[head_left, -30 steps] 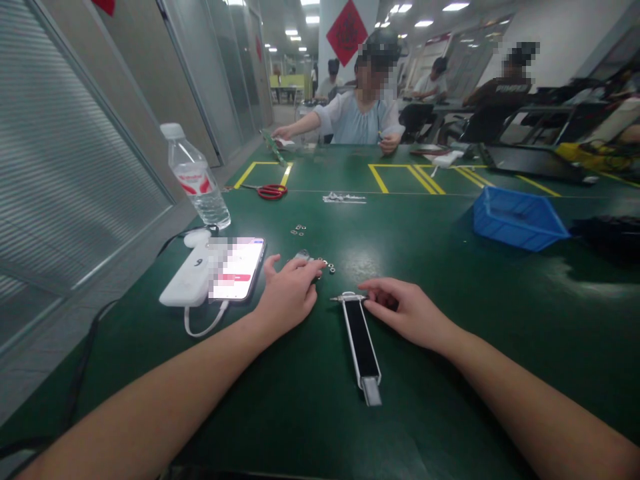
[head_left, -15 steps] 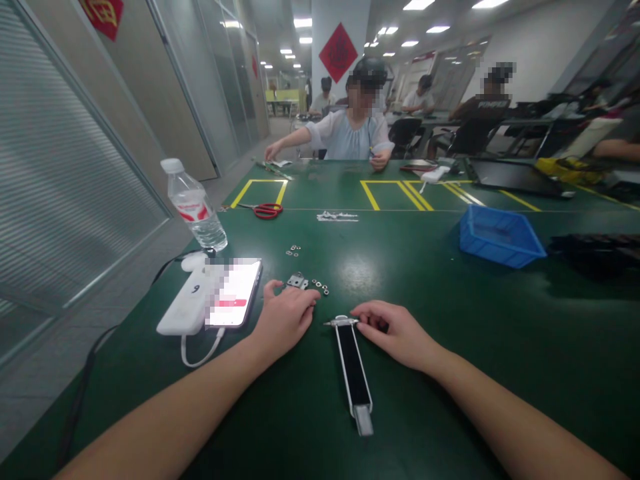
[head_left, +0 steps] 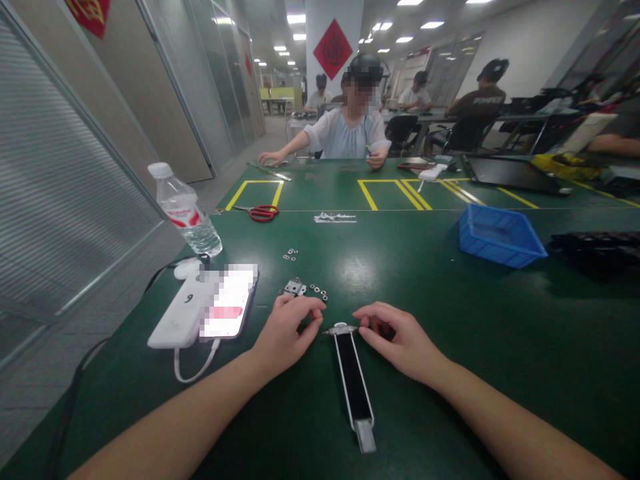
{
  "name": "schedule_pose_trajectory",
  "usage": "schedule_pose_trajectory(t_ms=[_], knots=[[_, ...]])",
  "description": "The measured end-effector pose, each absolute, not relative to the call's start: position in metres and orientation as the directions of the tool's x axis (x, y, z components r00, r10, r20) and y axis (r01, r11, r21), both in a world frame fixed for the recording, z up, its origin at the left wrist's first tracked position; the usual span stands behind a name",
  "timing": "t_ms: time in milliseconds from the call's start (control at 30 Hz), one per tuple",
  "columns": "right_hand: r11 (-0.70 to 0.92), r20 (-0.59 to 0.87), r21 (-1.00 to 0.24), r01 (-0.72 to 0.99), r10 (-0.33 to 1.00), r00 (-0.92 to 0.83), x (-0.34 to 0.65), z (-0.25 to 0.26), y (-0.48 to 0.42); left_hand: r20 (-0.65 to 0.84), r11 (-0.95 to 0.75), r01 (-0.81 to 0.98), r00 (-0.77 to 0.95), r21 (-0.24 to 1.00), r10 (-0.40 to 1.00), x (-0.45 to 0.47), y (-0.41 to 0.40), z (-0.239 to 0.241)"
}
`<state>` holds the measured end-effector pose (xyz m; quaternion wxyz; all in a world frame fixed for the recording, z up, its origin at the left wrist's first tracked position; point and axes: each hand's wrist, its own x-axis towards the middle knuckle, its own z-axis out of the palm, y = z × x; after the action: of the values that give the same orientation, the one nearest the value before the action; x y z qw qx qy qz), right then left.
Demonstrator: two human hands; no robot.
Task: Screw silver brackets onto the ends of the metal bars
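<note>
A long, narrow piece with a black face and pale rails (head_left: 356, 380) lies on the green table, with a grey tab at its near end. Across its far end runs a short metal rod (head_left: 341, 329). My right hand (head_left: 403, 337) is closed, thumb and forefinger at the rod's right end. Just off the left end is my left hand (head_left: 287, 330), its thumb and forefinger curled close; anything between them is too small to make out. Beyond this hand lie a silver metal bracket (head_left: 294, 287) and several small nuts (head_left: 319, 291).
Left of my hands are a phone (head_left: 233, 303), a white power bank (head_left: 183, 310) and a water bottle (head_left: 187, 217). Several washers (head_left: 290, 254), red-handled scissors (head_left: 263, 213) and a blue bin (head_left: 500, 237) lie farther off. Across the table sits a person (head_left: 347, 130).
My left hand has drawn back from beside the bracket toward the rod's left end, its fingers curling in. My right hand stays by the rod. The view has shifted slightly.
</note>
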<state>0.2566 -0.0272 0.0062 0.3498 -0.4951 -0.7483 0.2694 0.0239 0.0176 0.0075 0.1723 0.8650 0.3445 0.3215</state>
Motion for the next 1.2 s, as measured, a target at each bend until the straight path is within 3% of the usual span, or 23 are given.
schedule_pose_trajectory(t_ms=[100, 233, 367, 533, 933, 1067, 1200], knots=[[0.458, 0.429, -0.671, 0.584, 0.881, -0.198, 0.250, 0.008, -0.033, 0.456, -0.627, 0.359, 0.456, 0.691, 0.764, 0.031, 0.007, 0.008], [0.561, 0.536, -0.566, 0.604, 0.807, -0.248, 0.241, 0.012, -0.042, 0.314, -0.399, 0.134, 0.417, 0.907, 0.853, 0.042, -0.007, 0.009], [0.669, 0.619, -0.439, 0.599, 0.709, -0.339, 0.237, 0.013, -0.046, 0.221, -0.252, 0.014, 0.435, 0.968, 0.873, 0.047, -0.012, 0.010], [0.704, 0.628, -0.401, 0.586, 0.677, -0.384, 0.238, 0.013, -0.046, 0.121, -0.128, -0.016, 0.470, 0.992, 0.874, 0.046, -0.013, 0.009], [0.744, 0.545, -0.385, 0.546, 0.661, -0.516, 0.242, 0.015, -0.045, 0.162, -0.208, 0.023, 0.547, 0.978, 0.821, 0.044, -0.017, 0.010], [0.754, 0.552, -0.361, 0.549, 0.647, -0.525, 0.251, 0.017, -0.039, 0.257, -0.347, 0.060, 0.557, 0.936, 0.790, 0.041, -0.014, 0.011], [0.642, 0.455, -0.440, 0.628, 0.762, -0.460, 0.269, 0.014, -0.026, 0.383, -0.547, 0.187, 0.533, 0.816, 0.754, 0.033, 0.000, 0.013]])
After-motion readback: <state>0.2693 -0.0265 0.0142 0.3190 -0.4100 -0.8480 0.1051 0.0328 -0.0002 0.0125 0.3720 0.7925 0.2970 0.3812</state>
